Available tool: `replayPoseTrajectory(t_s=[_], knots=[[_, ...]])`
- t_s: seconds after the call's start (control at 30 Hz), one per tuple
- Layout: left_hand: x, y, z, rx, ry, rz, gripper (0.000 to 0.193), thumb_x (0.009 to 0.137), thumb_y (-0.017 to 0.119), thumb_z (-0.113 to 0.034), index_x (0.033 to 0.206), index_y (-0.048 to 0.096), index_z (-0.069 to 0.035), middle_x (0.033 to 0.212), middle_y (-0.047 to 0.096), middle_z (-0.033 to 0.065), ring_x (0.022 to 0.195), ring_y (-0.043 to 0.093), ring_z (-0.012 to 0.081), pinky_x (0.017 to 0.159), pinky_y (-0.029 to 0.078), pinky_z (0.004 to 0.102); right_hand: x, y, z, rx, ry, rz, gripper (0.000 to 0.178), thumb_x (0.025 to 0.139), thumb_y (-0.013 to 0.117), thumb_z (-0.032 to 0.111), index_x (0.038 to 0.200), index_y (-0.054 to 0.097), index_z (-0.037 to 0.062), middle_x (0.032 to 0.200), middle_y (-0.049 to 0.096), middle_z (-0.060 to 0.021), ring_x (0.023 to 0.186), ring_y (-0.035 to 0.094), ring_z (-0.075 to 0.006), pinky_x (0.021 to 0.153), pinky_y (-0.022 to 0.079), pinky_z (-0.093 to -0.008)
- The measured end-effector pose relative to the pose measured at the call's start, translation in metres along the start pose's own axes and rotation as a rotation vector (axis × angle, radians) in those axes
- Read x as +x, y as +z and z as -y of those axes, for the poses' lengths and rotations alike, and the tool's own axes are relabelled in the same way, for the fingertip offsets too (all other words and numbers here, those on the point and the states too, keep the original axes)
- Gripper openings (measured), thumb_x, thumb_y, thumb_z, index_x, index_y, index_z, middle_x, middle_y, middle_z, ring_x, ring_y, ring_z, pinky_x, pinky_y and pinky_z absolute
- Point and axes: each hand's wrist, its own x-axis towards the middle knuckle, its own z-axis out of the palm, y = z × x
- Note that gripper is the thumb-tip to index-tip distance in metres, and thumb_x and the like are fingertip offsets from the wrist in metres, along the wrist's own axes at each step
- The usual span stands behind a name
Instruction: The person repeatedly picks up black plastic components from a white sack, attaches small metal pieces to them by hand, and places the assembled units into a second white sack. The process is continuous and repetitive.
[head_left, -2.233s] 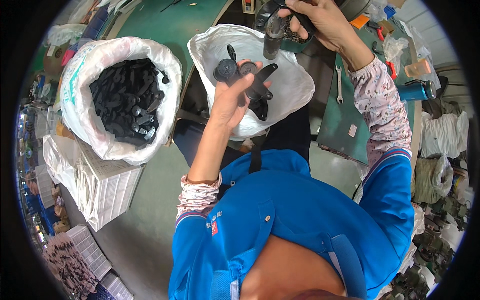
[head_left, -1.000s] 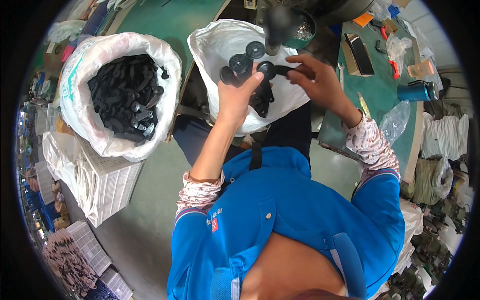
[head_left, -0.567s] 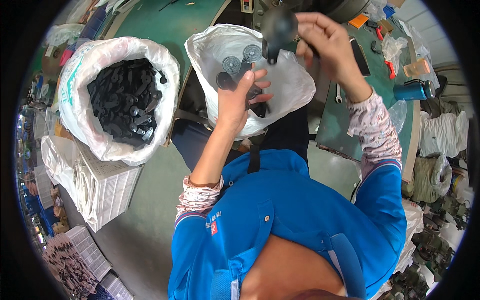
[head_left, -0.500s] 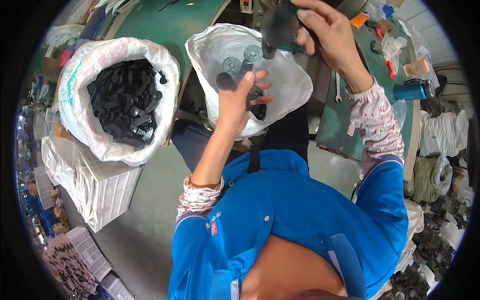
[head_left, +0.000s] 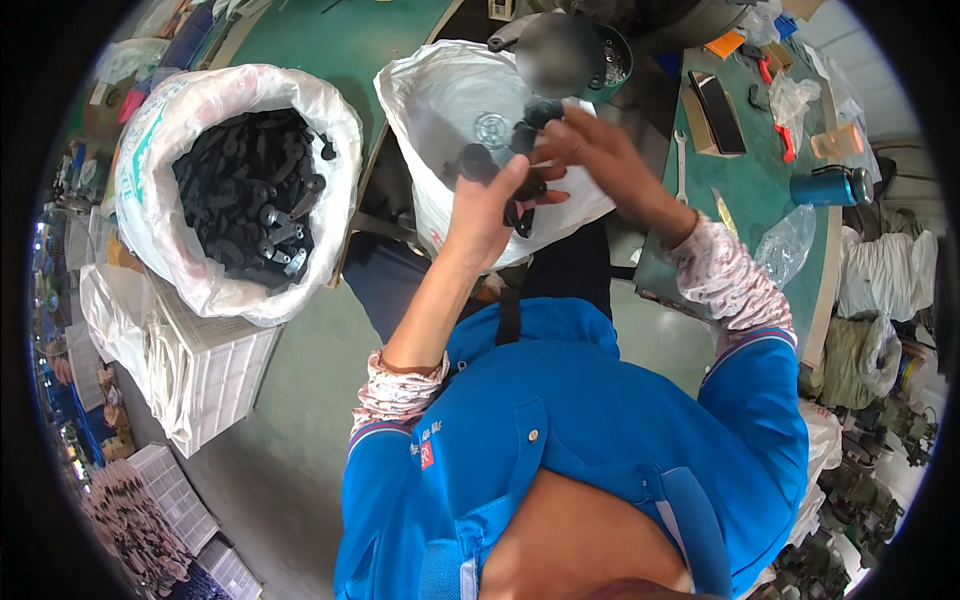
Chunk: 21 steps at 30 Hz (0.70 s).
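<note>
My left hand [head_left: 480, 217] is closed around several black plastic parts [head_left: 477, 163] with rounded, knob-like ends, held above an open white bag [head_left: 425, 120]. Close by on the right, the thumb and fingers of my right hand [head_left: 612, 165] are drawn together at the far end of one black part. Motion blurs those fingers, and whatever is between them cannot be made out. Beyond the hands stands a dark round container [head_left: 612, 65] with small shiny metal pieces inside. A clear round shape [head_left: 492, 130] shows in the white bag.
At left, a white sack [head_left: 340, 190] full of black parts [head_left: 240, 180] stands by a white plastic crate [head_left: 225, 385]. The green bench at right holds a phone [head_left: 717, 112], a wrench [head_left: 682, 165], a yellow cutter [head_left: 724, 212], a clear plastic bag [head_left: 787, 245] and a blue bottle [head_left: 825, 186].
My right hand has come down from the container of small metal pieces to the black parts in my left hand. My left hand has shifted slightly right, still holding them.
</note>
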Motion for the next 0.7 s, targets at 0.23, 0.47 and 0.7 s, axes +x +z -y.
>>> replayPoseTrajectory(t_s=[0.23, 0.47, 0.7], knots=[[0.000, 0.000, 0.005, 0.121, -0.075, -0.009, 0.037, 0.097, 0.051, -0.020, 0.124, 0.048, 0.005, 0.112, 0.061, 0.0198, 0.092, 0.064, 0.0276, 0.076, 0.057, 0.0382, -0.005, 0.015, 0.010, -0.368, -0.451, -0.247, 0.030, 0.099, 0.047, 0.012, 0.126, 0.051, 0.0018, 0.103, 0.062, -0.0141, 0.093, 0.064, -0.0207, 0.076, 0.051, -0.0315], [-0.006, -0.006, 0.003, 0.366, -0.095, 0.116, 0.027, 0.100, 0.045, -0.014, 0.118, 0.051, 0.005, 0.103, 0.065, 0.0160, 0.085, 0.064, 0.0208, 0.070, 0.055, 0.0314, -0.009, 0.002, 0.011, -0.466, -0.366, 0.012, 0.033, 0.096, 0.051, 0.011, 0.127, 0.052, 0.0014, 0.095, 0.054, -0.0094, 0.085, 0.060, -0.0170, 0.075, 0.046, -0.0288], [-0.002, -0.001, 0.005, 0.373, -0.072, 0.125, 0.031, 0.098, 0.046, -0.008, 0.127, 0.048, 0.003, 0.110, 0.063, 0.0151, 0.094, 0.063, 0.0218, 0.074, 0.055, 0.0320, -0.010, -0.010, 0.023, -0.093, -0.154, -0.023, 0.024, 0.094, 0.058, 0.014, 0.111, 0.064, -0.0022, 0.091, 0.067, -0.0065, 0.078, 0.061, -0.0108, 0.065, 0.048, -0.0241]])
